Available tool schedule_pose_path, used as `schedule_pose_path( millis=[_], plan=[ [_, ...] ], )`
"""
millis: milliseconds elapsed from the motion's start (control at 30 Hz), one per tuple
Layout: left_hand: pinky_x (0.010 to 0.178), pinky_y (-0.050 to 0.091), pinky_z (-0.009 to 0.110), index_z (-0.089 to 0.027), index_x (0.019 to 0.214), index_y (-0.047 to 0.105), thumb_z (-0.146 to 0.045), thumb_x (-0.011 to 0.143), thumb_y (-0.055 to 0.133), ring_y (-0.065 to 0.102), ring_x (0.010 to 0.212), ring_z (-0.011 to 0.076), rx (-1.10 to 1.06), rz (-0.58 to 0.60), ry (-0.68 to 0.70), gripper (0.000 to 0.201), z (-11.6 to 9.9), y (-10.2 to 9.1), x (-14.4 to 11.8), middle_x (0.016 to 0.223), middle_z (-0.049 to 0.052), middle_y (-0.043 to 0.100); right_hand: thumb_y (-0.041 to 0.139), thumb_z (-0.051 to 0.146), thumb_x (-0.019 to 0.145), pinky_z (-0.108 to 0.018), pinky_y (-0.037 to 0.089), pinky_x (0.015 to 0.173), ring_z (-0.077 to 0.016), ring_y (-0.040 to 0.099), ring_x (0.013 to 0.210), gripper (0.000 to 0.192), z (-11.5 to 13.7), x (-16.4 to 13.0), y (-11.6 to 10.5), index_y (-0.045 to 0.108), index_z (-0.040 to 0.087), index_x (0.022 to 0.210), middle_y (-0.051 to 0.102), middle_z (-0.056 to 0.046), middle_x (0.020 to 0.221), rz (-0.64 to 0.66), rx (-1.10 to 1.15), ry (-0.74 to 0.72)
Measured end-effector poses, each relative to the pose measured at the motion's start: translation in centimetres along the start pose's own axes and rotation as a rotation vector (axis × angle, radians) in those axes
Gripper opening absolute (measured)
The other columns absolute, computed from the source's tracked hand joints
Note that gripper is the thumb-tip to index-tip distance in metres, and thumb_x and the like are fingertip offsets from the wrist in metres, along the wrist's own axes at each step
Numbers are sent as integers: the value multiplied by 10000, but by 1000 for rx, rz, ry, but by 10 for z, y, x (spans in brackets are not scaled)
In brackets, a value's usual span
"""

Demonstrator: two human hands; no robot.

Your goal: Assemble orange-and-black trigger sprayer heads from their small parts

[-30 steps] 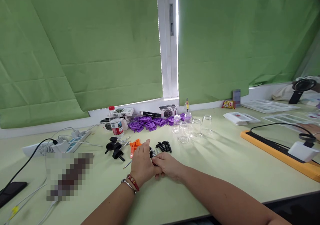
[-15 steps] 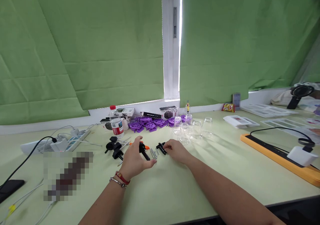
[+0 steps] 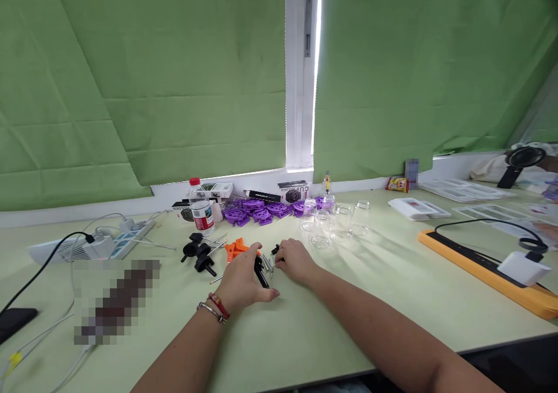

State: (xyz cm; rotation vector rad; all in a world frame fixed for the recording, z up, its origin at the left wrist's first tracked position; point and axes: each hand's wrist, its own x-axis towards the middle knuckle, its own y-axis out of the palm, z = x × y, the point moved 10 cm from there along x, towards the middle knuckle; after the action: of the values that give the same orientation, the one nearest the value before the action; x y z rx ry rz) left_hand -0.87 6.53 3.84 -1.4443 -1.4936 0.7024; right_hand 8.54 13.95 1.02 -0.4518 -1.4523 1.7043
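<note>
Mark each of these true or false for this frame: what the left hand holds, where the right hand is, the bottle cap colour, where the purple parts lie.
1. The left hand holds a black part. True.
2. The right hand rests on the clear glass cups. False: it is at the small black and metal pieces, apart from the cups.
3. The water bottle has a blue cap. False: the cap is red.
4. The purple parts lie near the wall, behind the hands. True.
</note>
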Motion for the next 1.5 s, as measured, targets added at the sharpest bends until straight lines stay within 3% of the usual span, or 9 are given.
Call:
schedule_pose_path(
  millis=[267, 533, 667, 1000, 1300, 1500],
  plan=[
    [794, 452, 393, -169, 1313, 371, -577, 440, 742, 573, 1001, 319, -5, 28, -9, 1033, -7, 0, -1, 1114, 122, 600, 605, 288, 789, -313, 308, 756, -198, 508, 855, 154, 3, -2, 0, 742, 218, 780, 620, -60, 854, -34, -54, 8],
    [760, 447, 393, -189, 1295, 382, -588, 447, 742, 578, 961, 320, -6, 53, -16, 1004, -4, 2, -1, 1061, 107, 610, 544, 170, 786, -307, 311, 758, -191, 511, 843, 185, 4, -1, 2, 727, 196, 790, 623, -65, 846, -55, -62, 6],
    [707, 458, 366, -190, 1268, 383, -570, 475, 739, 593, 867, 283, -91, 137, -40, 949, 2, 3, -3, 972, 84, 614, 579, 201, 797, -308, 308, 807, -188, 509, 891, 164, 3, -1, 1, 721, 229, 876, 622, -48, 907, -59, -12, -14],
    [717, 459, 335, -214, 1204, 399, -541, 501, 746, 582, 855, 242, -227, 342, 51, 849, -1, 19, -8, 937, 45, 598, 623, 228, 794, -309, 288, 806, -189, 503, 911, 109, 1, 3, 11, 727, 237, 826, 614, -44, 918, 5, -19, -43],
    [712, 461, 331, -217, 1158, 430, -531, 506, 742, 580, 834, 231, -261, 375, 71, 788, -2, 19, -6, 913, 32, 604, 682, 237, 756, -297, 287, 796, -186, 499, 937, 118, -5, 3, 11, 704, 226, 872, 606, -39, 943, 17, 2, -43],
    [714, 458, 332, -224, 1147, 441, -522, 503, 745, 578, 832, 233, -252, 362, 73, 772, -2, 18, -6, 911, 30, 606, 660, 252, 774, -305, 286, 795, -188, 498, 899, 75, -6, 3, 11, 728, 239, 804, 599, -42, 912, 16, 11, -54]
  ],
)
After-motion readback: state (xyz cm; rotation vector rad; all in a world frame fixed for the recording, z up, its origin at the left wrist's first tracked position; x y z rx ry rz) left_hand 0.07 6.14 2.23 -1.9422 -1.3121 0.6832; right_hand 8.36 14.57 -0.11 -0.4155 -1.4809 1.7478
